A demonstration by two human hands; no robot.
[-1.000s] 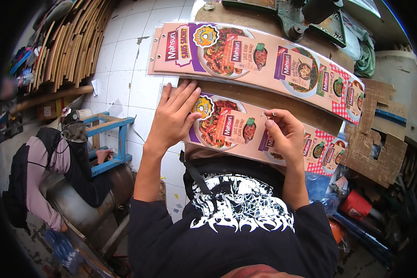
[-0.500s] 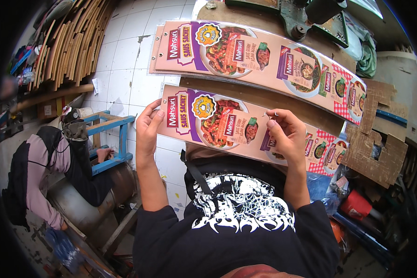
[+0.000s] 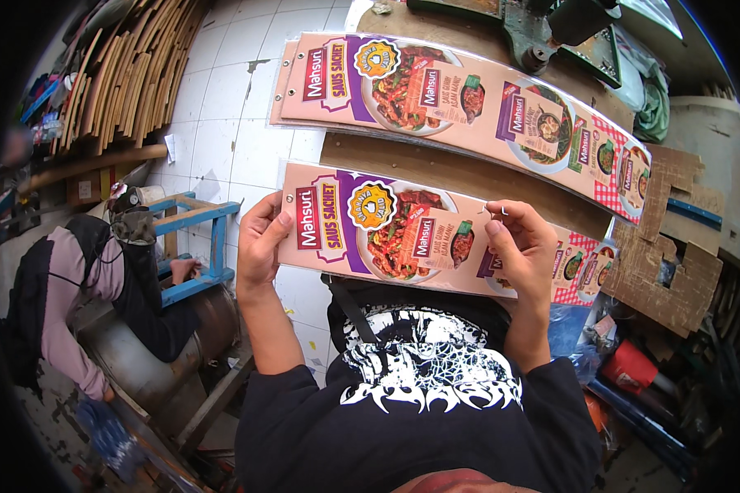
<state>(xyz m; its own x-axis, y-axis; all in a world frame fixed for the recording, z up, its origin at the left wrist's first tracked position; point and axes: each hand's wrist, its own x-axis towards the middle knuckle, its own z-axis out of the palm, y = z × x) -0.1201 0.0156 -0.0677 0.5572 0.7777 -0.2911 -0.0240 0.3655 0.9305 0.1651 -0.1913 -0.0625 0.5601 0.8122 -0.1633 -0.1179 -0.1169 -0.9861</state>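
Left hand (image 3: 261, 241) grips the long sign (image 3: 403, 228) by its left end, mid-frame; right hand (image 3: 520, 244) pinches a thin wire (image 3: 495, 210) near its upper edge. Steady, level support should prevent bending!

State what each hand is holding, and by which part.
The left hand holds the nearer printed strip by its left end. The right hand pinches a small pale piece; which part is too small to tell.

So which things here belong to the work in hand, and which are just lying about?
Seem part of the job:
printed strip, held by the left hand
small pale hooked piece, in the right hand
matching strips, stacked beyond

Seemingly just lying about:
wooden slats
cut-out brown board
red object
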